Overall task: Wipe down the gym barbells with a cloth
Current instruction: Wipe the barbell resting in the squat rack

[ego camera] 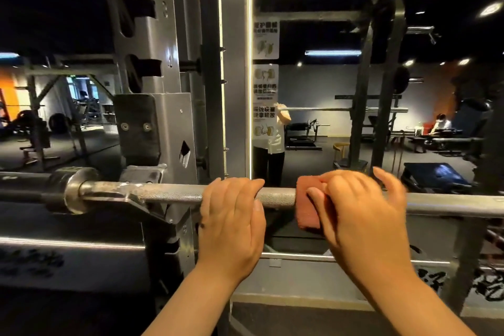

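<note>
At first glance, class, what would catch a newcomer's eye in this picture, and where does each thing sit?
Two bare hands in the centre foreground stand out: the left hand grips the barbell, and the right hand beside it holds a red cloth against the same bar. The barbell spans the frame, resting on a grey rack at left. Behind it, a mirror carries posted signs.

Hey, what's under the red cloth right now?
The barbell shaft runs under the red cloth, which the right hand holds against it. That covered stretch of shaft is hidden.
</note>
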Demonstrator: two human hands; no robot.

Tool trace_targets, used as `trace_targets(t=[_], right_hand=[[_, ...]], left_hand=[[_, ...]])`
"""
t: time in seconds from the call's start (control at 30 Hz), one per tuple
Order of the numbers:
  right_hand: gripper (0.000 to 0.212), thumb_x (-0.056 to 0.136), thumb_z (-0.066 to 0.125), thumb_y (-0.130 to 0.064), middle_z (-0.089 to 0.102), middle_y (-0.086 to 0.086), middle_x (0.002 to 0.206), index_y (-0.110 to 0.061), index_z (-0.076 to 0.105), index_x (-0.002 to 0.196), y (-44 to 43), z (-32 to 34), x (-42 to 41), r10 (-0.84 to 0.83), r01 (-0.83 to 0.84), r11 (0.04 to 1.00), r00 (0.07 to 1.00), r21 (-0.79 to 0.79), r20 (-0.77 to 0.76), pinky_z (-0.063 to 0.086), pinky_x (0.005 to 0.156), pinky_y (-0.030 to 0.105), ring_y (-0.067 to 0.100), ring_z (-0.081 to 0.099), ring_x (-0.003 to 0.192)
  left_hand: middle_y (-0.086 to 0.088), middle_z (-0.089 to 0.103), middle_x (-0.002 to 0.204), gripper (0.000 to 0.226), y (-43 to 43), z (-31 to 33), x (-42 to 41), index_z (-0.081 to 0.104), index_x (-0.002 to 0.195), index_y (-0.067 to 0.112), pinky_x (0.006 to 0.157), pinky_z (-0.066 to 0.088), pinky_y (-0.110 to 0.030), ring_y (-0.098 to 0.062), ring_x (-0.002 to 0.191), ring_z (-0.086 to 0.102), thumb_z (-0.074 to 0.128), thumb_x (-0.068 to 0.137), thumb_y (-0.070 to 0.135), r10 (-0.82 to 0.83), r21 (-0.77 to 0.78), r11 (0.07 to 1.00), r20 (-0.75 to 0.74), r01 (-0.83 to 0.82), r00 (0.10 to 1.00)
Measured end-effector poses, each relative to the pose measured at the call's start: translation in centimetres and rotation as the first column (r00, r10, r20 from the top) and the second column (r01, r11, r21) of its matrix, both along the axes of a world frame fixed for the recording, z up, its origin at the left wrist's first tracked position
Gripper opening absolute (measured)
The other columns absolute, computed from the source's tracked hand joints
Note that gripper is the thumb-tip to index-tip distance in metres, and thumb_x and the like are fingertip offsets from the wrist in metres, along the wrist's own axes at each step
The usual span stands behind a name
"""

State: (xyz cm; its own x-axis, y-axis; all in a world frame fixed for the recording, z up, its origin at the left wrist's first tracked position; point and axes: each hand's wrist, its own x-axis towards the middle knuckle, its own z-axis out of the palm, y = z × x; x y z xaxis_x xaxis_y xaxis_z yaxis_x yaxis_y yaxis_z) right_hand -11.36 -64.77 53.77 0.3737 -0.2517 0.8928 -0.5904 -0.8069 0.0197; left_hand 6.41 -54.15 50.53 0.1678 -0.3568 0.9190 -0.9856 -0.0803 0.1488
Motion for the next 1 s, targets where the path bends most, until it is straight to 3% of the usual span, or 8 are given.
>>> trace_targets(t=[0.1,0.27,0.37,0.5,0.67,0.77,0.9,1.0], right_hand=[[0.027,0.106,0.045,-0.033,0.070,0.007,0.105,-0.014,0.063,0.103,-0.5,-0.4,-0.9,0.010,-0.017,0.996,0.997,0.093,0.076,0.038,0.113,0.054,0.031,0.063,0.119],[0.012,0.093,0.066,-0.019,0.061,0.007,0.087,-0.012,0.057,0.095,2.4,0.3,2.2,0.119,-0.123,0.991,0.990,0.053,0.077,0.059,0.079,0.048,0.030,0.062,0.081],[0.019,0.088,0.072,-0.018,0.064,0.006,0.098,-0.012,0.058,0.099,2.7,0.3,2.8,0.217,-0.216,0.976,0.976,0.044,-0.027,0.056,0.087,0.043,0.028,0.064,0.091],[0.014,0.091,0.066,-0.029,0.065,0.003,0.108,-0.016,0.059,0.089,2.2,0.9,0.5,0.265,-0.258,0.963,0.959,0.085,-0.101,0.046,0.074,0.028,0.021,0.061,0.083],[0.020,0.098,0.051,-0.035,0.052,0.001,0.101,-0.016,0.050,0.100,2.2,0.6,1.9,0.252,-0.240,0.958,0.965,0.154,-0.065,0.048,0.077,0.036,0.019,0.052,0.085],[0.026,0.102,0.041,-0.045,0.043,-0.006,0.085,-0.020,0.046,0.098,2.3,1.9,3.0,0.153,-0.131,0.972,0.983,0.197,-0.100,0.041,0.067,0.034,0.019,0.049,0.074],[0.022,0.108,0.028,-0.045,0.058,-0.006,0.084,-0.027,0.042,0.108,1.8,4.5,3.2,0.157,-0.035,0.904,0.955,0.426,-0.253,0.053,0.074,0.046,0.025,0.063,0.080],[0.028,0.104,0.038,-0.042,0.061,-0.003,0.097,-0.024,0.058,0.113,2.0,3.0,3.4,0.071,-0.007,0.974,0.958,0.225,-0.276,0.054,0.079,0.042,0.023,0.061,0.089]], left_hand=[[0.005,0.057,0.121,0.036,0.3,0.1,-0.1,0.060,0.128,0.018,0.122,0.018,-0.035,-0.014,0.118,0.050,0.036,0.102,0.025,-0.019,0.011,1.000,-0.001,0.019,1.000],[0.005,0.059,0.117,0.035,-0.2,0.1,-0.9,0.061,0.123,0.018,0.121,0.023,-0.045,-0.015,0.116,0.052,0.034,0.102,0.025,-0.006,-0.008,1.000,-0.088,0.005,0.996],[0.006,0.059,0.115,0.034,-0.4,0.1,-1.0,0.061,0.121,0.019,0.120,0.024,-0.048,-0.016,0.116,0.053,0.033,0.102,0.025,-0.003,-0.014,1.000,-0.108,0.001,0.994],[0.005,0.060,0.117,0.034,-0.1,0.0,-0.8,0.061,0.123,0.018,0.118,0.028,-0.048,-0.015,0.117,0.052,0.036,0.101,0.023,-0.025,-0.030,0.999,-0.086,0.023,0.996],[0.004,0.060,0.120,0.034,-0.1,-0.2,-0.7,0.060,0.126,0.018,0.116,0.030,-0.052,-0.015,0.119,0.052,0.037,0.101,0.022,-0.046,-0.037,0.998,-0.087,0.043,0.995],[0.005,0.059,0.123,0.035,0.2,-0.1,-0.7,0.060,0.127,0.018,0.118,0.029,-0.050,-0.014,0.121,0.051,0.036,0.102,0.023,-0.059,-0.023,0.998,-0.098,0.057,0.993],[0.006,0.059,0.124,0.036,0.8,0.2,-0.5,0.060,0.128,0.018,0.119,0.028,-0.044,-0.012,0.121,0.051,0.035,0.102,0.024,-0.076,0.017,0.997,-0.103,0.079,0.992],[0.006,0.059,0.126,0.038,1.1,0.3,-0.5,0.059,0.130,0.018,0.122,0.024,-0.041,-0.012,0.124,0.050,0.033,0.103,0.026,-0.078,0.045,0.996,-0.098,0.083,0.992]])
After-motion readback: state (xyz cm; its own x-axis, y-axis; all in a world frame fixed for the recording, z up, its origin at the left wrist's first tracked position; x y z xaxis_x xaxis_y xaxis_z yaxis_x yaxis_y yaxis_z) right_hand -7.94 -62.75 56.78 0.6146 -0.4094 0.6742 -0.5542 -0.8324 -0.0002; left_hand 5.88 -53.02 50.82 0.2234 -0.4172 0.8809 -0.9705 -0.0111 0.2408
